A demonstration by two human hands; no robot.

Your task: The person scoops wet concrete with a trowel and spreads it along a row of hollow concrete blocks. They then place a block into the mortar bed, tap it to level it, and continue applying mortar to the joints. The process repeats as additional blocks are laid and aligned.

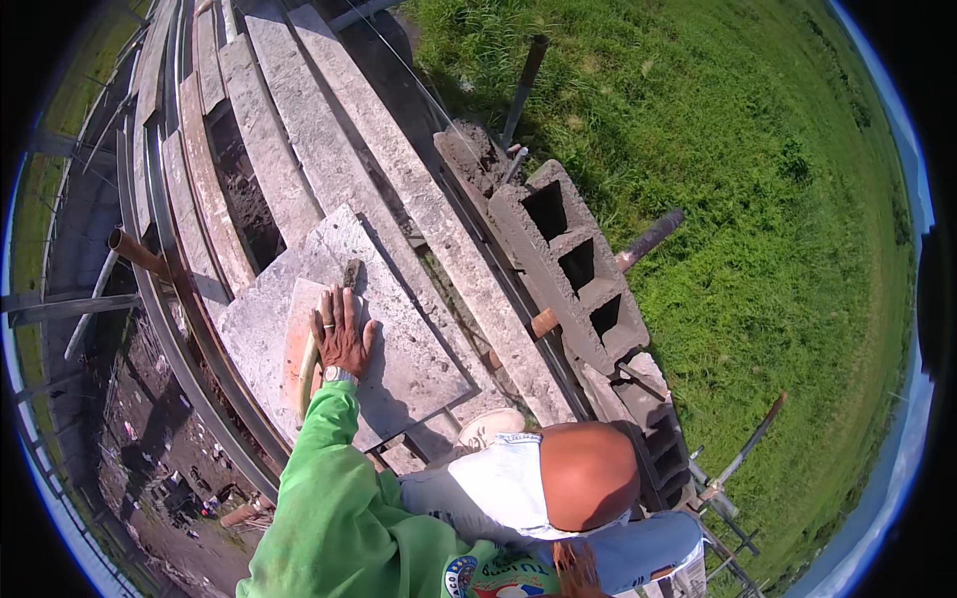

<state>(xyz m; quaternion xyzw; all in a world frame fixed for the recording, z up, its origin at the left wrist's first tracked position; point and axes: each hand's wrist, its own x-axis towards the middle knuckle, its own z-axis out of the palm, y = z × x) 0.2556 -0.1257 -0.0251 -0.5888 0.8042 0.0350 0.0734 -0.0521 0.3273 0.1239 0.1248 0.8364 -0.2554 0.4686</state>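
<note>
My left hand [339, 334], in a green sleeve with a wristwatch, lies flat with fingers spread on a grey square board [419, 349] that rests on the scaffold planks. Under the palm are a pinkish flat piece [297, 339] and a long pale handle [305, 377]; I cannot tell whether the hand grips it. Only the fingers of my right hand [576, 568] show at the bottom edge, resting on blue cloth. A co-worker in a white top [503, 478] crouches just below me, seen from above.
Long grey planks [329, 130] run up and left. Hollow concrete blocks [558, 259] form a wall top at centre right, with a wooden-handled tool [543, 324] beside them. Steel pipes [648, 239] stick out over grass [758, 199]. The ground lies far below at left [150, 439].
</note>
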